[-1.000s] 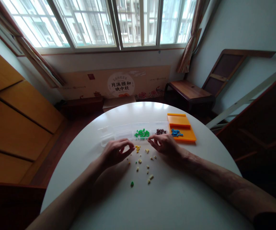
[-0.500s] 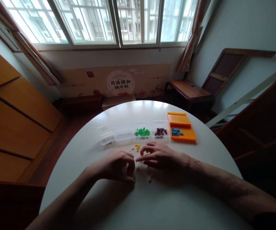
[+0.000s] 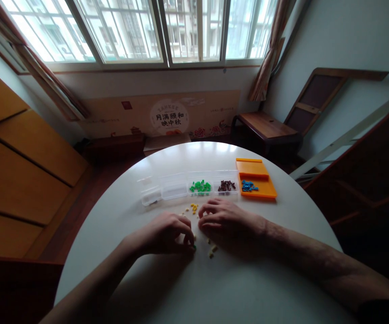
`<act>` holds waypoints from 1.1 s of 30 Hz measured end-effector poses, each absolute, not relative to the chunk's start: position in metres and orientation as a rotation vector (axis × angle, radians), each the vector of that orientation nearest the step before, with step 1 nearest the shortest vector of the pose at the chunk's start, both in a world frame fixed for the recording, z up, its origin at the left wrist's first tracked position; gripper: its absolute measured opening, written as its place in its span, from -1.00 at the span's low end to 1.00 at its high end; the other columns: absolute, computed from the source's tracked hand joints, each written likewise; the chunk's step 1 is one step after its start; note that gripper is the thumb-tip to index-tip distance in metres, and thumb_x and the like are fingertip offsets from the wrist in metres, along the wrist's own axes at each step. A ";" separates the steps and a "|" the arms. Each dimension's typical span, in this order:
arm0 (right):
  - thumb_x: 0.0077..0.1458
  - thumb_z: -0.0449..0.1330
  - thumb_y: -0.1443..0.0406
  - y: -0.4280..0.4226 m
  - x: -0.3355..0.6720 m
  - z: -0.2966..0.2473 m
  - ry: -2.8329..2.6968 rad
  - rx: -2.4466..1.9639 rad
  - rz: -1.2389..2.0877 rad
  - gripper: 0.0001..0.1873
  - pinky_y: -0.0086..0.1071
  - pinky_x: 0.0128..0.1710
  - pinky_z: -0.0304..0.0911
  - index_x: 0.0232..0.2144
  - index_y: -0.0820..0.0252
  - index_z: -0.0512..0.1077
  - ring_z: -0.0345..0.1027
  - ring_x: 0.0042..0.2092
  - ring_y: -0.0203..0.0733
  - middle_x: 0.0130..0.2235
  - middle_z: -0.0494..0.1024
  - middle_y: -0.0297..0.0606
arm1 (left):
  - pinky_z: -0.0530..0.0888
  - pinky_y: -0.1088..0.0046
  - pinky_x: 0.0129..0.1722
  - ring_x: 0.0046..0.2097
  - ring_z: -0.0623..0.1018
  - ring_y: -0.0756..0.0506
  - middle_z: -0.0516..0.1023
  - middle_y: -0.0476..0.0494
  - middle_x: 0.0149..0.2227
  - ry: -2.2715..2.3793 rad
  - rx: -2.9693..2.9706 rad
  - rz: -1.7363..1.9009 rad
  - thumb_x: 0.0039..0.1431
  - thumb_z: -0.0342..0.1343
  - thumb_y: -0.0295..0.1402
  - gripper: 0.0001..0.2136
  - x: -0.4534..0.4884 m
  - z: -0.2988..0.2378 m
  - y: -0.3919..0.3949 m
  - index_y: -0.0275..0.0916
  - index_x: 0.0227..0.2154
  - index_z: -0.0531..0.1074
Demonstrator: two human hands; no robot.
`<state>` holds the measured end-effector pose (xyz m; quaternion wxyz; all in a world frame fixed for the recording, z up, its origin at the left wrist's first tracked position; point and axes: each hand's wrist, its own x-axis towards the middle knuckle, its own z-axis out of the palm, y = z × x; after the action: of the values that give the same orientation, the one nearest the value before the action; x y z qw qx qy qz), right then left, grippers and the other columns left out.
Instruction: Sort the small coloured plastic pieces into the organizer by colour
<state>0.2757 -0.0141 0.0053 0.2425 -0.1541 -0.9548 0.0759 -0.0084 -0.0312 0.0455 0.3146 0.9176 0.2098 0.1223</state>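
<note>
My left hand [image 3: 166, 234] rests on the round white table [image 3: 214, 288] with its fingers curled and pinched on a small green piece [image 3: 194, 247] at its fingertips. Right beside it, my right hand [image 3: 226, 220] lies with fingers bent over scattered small yellow pieces [image 3: 193, 208]; what it holds, if anything, is hidden. A few pale yellow pieces [image 3: 211, 252] lie just below my right hand. Behind the hands stands a row of clear boxes [image 3: 174, 186], one with green pieces [image 3: 200, 186], one with dark brown pieces [image 3: 226, 185].
An orange tray [image 3: 264, 189] with blue pieces [image 3: 247, 185] sits at the right end of the boxes. Beyond the table are a wooden bench [image 3: 265, 127], a printed cardboard panel [image 3: 167, 116] under the windows, and wooden cabinets [image 3: 19, 157] at the left.
Both hands came back from the boxes toward me and together over the loose pieces. My left hand closed on the green piece and slid it slightly right; my right fingers curled in.
</note>
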 end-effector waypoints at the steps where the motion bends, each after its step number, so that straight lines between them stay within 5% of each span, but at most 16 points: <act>1: 0.51 0.21 0.26 -0.013 0.275 0.004 -2.607 -0.416 0.210 -0.85 -0.21 0.07 0.40 -0.09 0.12 0.60 0.47 -0.02 -0.14 0.01 0.66 -0.19 | 0.41 0.52 -0.41 -0.43 0.57 0.01 0.69 -0.02 -0.35 0.547 2.420 0.323 0.30 0.35 -0.33 -0.94 -0.008 0.045 -0.031 -0.03 -0.24 0.72; 18: 0.54 0.11 0.31 0.004 0.276 -0.008 -2.100 -0.766 0.247 -0.86 -0.20 -0.05 0.42 -0.11 0.12 0.47 0.46 -0.10 -0.08 -0.16 0.62 -0.18 | 0.43 0.56 -0.39 -0.40 0.55 0.04 0.67 -0.05 -0.27 0.524 2.375 0.313 0.33 0.33 -0.41 -0.91 -0.004 0.042 -0.031 -0.08 -0.19 0.70; 33: 0.37 0.23 0.41 0.013 0.281 -0.018 -1.942 -0.899 0.273 -0.85 -0.19 -0.05 0.40 -0.06 0.09 0.50 0.49 -0.19 -0.11 -0.16 0.64 -0.23 | 0.46 0.57 -0.43 -0.44 0.50 0.07 0.73 -0.10 -0.19 1.115 2.381 1.133 0.44 0.27 -0.27 -0.85 -0.002 0.036 0.007 -0.15 -0.13 0.72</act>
<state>0.2806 0.0125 -0.0181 0.4725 -0.3674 -0.7933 0.1115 -0.0021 0.0067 0.0364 0.1390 0.8236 0.3859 0.3919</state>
